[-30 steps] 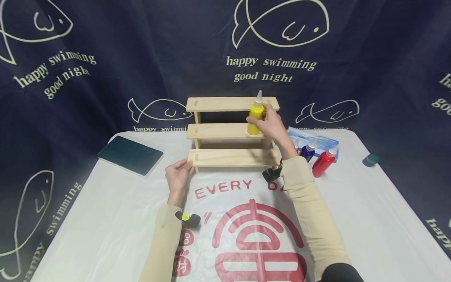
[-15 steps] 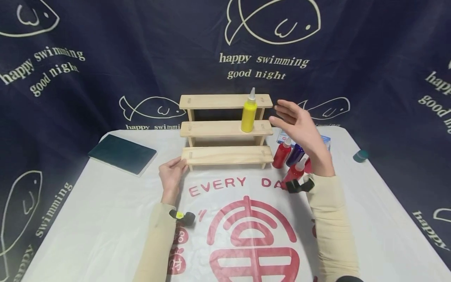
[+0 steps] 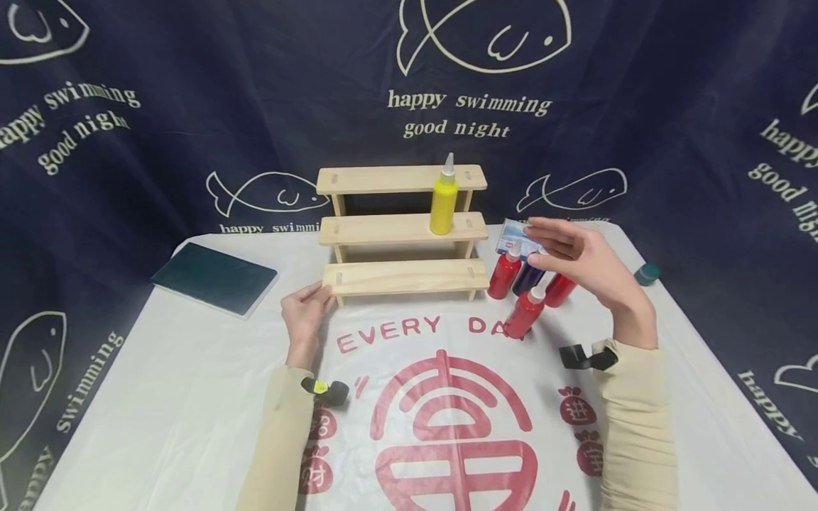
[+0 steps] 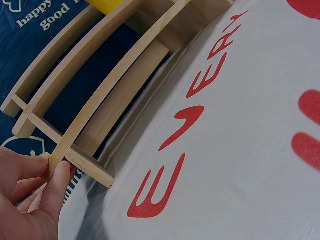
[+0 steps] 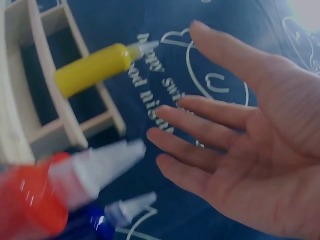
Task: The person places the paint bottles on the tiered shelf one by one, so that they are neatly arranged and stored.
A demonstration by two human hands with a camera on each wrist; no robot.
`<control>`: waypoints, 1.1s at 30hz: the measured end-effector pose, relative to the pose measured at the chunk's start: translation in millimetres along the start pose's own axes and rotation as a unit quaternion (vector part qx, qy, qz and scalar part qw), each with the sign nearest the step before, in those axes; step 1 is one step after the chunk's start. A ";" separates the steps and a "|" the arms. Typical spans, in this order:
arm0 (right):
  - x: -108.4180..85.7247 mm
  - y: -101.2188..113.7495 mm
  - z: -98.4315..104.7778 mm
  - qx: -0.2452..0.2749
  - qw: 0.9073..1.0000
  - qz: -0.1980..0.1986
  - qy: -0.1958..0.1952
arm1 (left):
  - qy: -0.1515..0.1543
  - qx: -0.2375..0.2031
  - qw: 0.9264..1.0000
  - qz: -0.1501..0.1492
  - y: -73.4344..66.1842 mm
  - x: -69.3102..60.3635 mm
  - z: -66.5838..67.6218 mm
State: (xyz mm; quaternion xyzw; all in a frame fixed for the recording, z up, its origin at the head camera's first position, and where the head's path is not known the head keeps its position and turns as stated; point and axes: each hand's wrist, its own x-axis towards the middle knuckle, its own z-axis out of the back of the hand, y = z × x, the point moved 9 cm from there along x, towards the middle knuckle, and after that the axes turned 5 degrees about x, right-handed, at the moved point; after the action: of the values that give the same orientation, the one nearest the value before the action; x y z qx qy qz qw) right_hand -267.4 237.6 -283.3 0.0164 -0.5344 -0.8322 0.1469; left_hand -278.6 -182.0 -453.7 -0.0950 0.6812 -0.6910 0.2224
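Observation:
A three-tier wooden shelf (image 3: 402, 278) stands at the back of the table. On the right part of its middle tier, a yellow squeeze bottle (image 3: 444, 207) with a pointed white cap stands upright. My left hand (image 3: 304, 312) pinches the left end of the lowest tier between thumb and fingers, plain in the left wrist view at the shelf (image 4: 75, 142). With fingers spread and nothing held, my right hand (image 5: 240, 130) hovers by several squeeze bottles right of the shelf: a front red bottle (image 3: 525, 312), a red bottle (image 3: 503, 273), a dark blue bottle (image 3: 527, 278) and another red bottle (image 3: 559, 289).
A dark green notebook (image 3: 216, 278) lies left of the shelf. Behind the bottles is a blue picture card (image 3: 511, 238). A small teal jar (image 3: 647, 274) sits near the table's right edge. A navy fish-print curtain (image 3: 287, 85) hangs behind the white tablecloth (image 3: 192, 397).
My right hand has let go of the yellow bottle on the middle tier, then moved right and down toward the other bottles. My left hand keeps its hold on the shelf. The head view has shifted slightly.

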 end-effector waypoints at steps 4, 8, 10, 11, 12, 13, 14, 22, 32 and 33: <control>-4.3 -16.0 -3.8 -0.006 0.999 -0.004 0.043 | -0.005 -0.007 1.000 0.001 0.2 2.1 2.9; -7.9 -34.8 -10.3 0.006 0.996 -0.016 0.087 | -0.011 -0.008 1.000 0.002 0.1 3.0 4.3; -9.1 -44.3 -13.6 0.006 0.994 -0.017 0.106 | -0.012 -0.008 1.000 0.003 0.0 3.2 4.1; -9.4 -49.5 -15.3 0.003 0.993 -0.018 0.114 | -0.012 -0.008 1.000 0.003 0.0 3.2 4.1; -9.7 -54.6 -16.6 -0.004 0.992 -0.018 0.121 | -0.012 -0.009 1.000 0.003 0.1 3.3 4.2; -10.0 -59.8 -17.9 -0.015 0.992 -0.016 0.127 | -0.013 -0.010 1.000 0.003 0.1 3.2 4.3; -10.4 -65.0 -19.1 -0.025 0.991 -0.016 0.132 | -0.013 -0.012 1.000 0.003 0.2 3.2 4.4; -14.7 -106.7 -27.2 -0.057 0.985 -0.057 0.153 | -0.011 -0.017 1.000 -0.001 0.2 2.4 3.1; -19.2 -127.5 -40.5 0.011 0.984 -0.049 0.173 | -0.008 -0.019 1.000 0.006 1.6 2.3 -0.1; -19.9 -128.5 -40.5 0.011 0.984 -0.047 0.171 | -0.006 -0.020 1.000 0.006 1.9 2.3 -0.6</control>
State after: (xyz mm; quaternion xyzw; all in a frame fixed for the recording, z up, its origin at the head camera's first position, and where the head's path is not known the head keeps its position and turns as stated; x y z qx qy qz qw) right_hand -270.1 256.6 -418.2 0.1853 -0.5094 -0.8171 0.1961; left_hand -280.6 -182.5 -456.0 -0.0994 0.6938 -0.6756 0.2290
